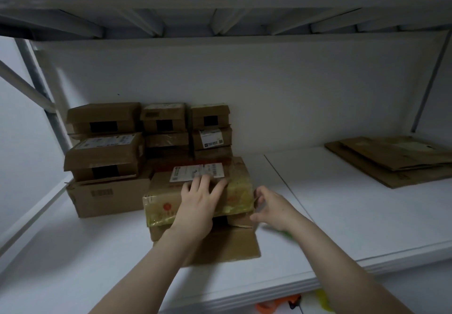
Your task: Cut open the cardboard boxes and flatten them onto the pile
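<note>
A white shelf [342, 216] of a metal rack carries everything, with a plain white wall [269, 81] behind it and the ribbed underside of an upper shelf [220, 20] overhead. At the back left corner closed cardboard boxes [105, 142] are stacked in three columns against the wall, several with white labels and dark tape; nothing inside them shows. In front of that stack, near the middle of the shelf, lies the taped box [239, 186], wrapped in yellowish clear tape, a shipping label [195, 171] on its top. It rests on smaller boxes and a flat cardboard sheet [232, 245] that reaches toward the front edge. The left hand [198, 203] lies spread and flat on the box's top and front face, fingers straight. The right hand [271, 208] is at the box's right end with its fingers curled; whether it pinches tape or holds something is too blurred to tell, and a green smear [286, 234] shows beneath its wrist. The pile of flattened cardboard [391, 162] lies at the back right, well apart. Below the front edge an orange object [276, 304] peeks out.
</note>
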